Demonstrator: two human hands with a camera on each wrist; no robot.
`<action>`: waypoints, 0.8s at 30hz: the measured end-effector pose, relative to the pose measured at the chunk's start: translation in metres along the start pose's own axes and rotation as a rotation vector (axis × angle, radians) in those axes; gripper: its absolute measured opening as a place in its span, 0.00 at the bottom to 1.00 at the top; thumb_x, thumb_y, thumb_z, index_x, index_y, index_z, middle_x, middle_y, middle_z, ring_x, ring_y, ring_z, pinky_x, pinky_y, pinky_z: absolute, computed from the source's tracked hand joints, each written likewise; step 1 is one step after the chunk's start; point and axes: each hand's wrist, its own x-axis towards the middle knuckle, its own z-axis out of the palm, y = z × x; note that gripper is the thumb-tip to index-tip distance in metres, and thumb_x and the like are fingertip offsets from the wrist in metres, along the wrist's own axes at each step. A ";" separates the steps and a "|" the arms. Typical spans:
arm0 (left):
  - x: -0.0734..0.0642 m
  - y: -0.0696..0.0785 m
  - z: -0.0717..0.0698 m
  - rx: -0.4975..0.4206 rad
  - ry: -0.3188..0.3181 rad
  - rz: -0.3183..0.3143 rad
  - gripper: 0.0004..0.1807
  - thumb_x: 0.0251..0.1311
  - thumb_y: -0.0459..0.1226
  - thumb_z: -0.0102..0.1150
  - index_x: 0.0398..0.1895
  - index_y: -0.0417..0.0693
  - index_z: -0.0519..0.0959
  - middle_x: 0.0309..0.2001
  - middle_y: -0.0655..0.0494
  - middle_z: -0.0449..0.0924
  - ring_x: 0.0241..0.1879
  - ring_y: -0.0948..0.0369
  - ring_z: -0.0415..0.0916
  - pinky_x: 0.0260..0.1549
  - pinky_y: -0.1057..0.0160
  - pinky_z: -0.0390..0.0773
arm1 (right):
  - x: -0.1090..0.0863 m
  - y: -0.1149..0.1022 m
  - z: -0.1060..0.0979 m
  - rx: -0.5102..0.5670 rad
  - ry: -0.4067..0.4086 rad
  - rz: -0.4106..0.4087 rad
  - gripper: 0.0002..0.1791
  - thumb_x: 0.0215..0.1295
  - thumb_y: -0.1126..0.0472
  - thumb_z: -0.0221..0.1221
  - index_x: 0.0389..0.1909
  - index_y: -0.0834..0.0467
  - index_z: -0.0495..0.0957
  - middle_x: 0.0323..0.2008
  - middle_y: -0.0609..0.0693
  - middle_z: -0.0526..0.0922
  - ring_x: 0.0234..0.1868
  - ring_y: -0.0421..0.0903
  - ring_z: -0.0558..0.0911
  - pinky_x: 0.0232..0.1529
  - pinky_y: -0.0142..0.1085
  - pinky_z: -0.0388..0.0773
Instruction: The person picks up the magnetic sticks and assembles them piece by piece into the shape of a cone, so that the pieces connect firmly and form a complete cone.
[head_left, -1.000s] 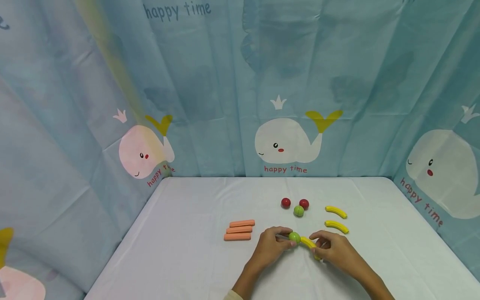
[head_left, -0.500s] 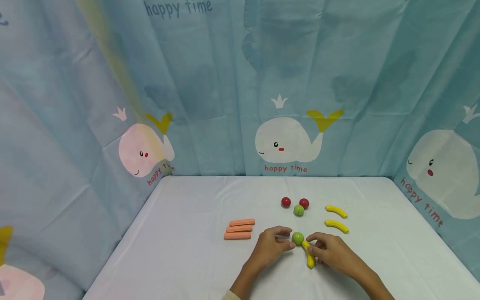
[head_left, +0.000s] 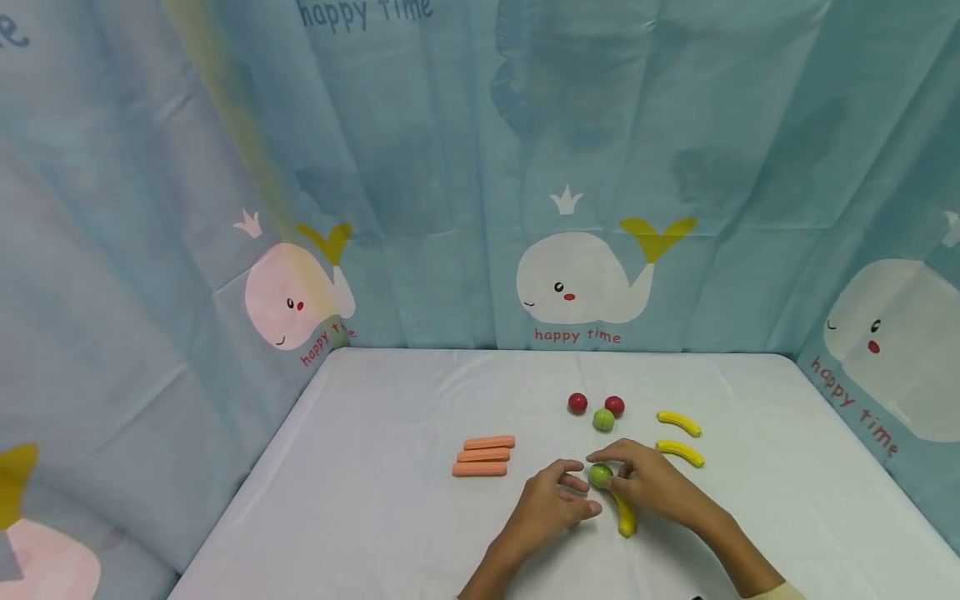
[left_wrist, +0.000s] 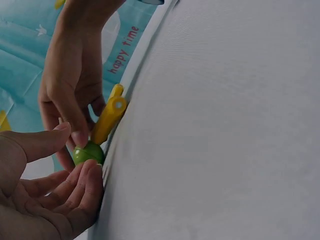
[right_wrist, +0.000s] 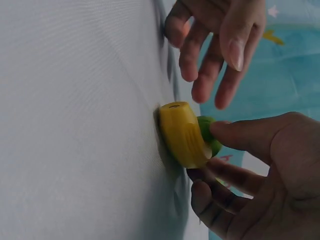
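In the head view, a small glossy green ball with a groove sits on the white table, touching the upper end of a yellow toy banana. My right hand pinches the ball, its thumb at the near right side and its index finger reaching over the far side. To the left, my left hand holds nothing; its fingers are loosely spread and bent toward the ball. The right wrist view shows the banana partly covering the ball, with the right thumb on the green surface.
Three orange sticks lie stacked side by side left of the hands. Beyond the hands are two red balls and another green ball. Two more toy bananas lie at the right. A blue whale-print curtain surrounds the table.
The right hand has let go of the banana and moved up and left onto the green ball. The banana has swung to a steeper angle. The left hand has released the ball.
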 end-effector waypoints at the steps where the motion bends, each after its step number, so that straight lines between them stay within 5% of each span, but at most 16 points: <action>1: -0.001 0.000 0.001 -0.001 -0.001 -0.007 0.32 0.59 0.37 0.79 0.66 0.43 0.79 0.45 0.57 0.88 0.42 0.63 0.88 0.39 0.61 0.87 | 0.002 0.000 0.001 -0.001 -0.002 0.004 0.17 0.68 0.64 0.67 0.58 0.53 0.86 0.55 0.50 0.85 0.38 0.41 0.80 0.37 0.31 0.80; 7: -0.002 -0.001 0.006 -0.003 0.007 -0.019 0.33 0.56 0.36 0.80 0.66 0.44 0.79 0.43 0.60 0.88 0.41 0.64 0.87 0.42 0.60 0.87 | 0.006 0.002 0.003 0.038 0.019 0.065 0.16 0.67 0.61 0.71 0.54 0.58 0.86 0.49 0.50 0.88 0.39 0.44 0.84 0.36 0.32 0.83; 16: 0.003 -0.005 0.010 0.126 0.010 0.093 0.28 0.50 0.28 0.82 0.57 0.41 0.84 0.35 0.63 0.86 0.34 0.73 0.81 0.37 0.73 0.82 | 0.002 0.003 0.003 0.047 0.052 0.109 0.17 0.62 0.59 0.75 0.50 0.60 0.86 0.40 0.50 0.87 0.34 0.44 0.84 0.32 0.33 0.83; 24: 0.006 -0.005 0.003 0.203 0.067 0.087 0.24 0.53 0.23 0.77 0.55 0.44 0.86 0.36 0.64 0.86 0.37 0.71 0.80 0.40 0.70 0.82 | -0.007 0.002 0.002 0.087 0.064 0.152 0.19 0.62 0.61 0.74 0.52 0.63 0.85 0.48 0.54 0.88 0.37 0.44 0.87 0.33 0.34 0.85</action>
